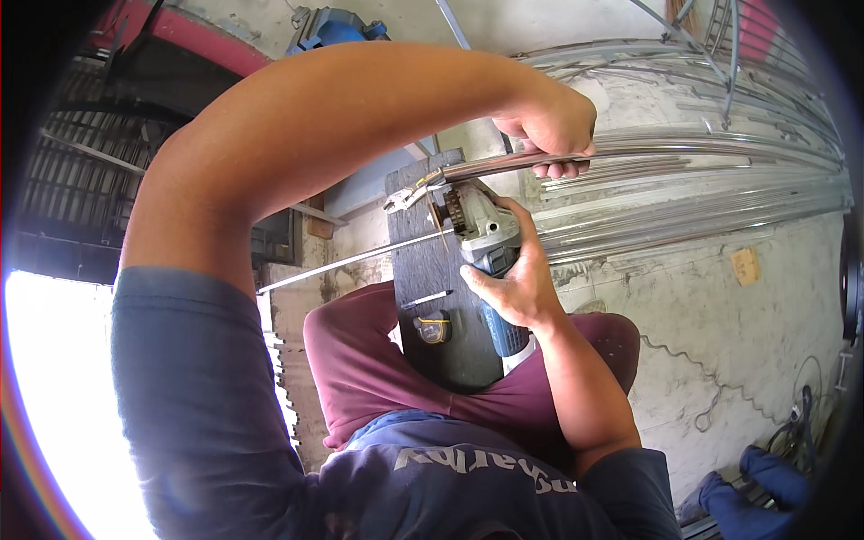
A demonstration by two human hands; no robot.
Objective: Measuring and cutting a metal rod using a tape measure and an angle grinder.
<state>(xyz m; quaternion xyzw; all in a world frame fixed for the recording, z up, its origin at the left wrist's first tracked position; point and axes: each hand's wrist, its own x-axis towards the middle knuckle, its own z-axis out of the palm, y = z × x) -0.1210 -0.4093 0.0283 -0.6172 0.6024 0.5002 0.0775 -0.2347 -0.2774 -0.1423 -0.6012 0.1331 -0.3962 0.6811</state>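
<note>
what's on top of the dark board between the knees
A marker and a tape measure lie on the dark board; a thin rod crosses it. The grinder in the right hand hides part of its right side, so anything underneath can't be seen.

Blown-out white light (63, 378) glares from the left (rainbow-fringed), fisheye distortion bending the edges.
</note>
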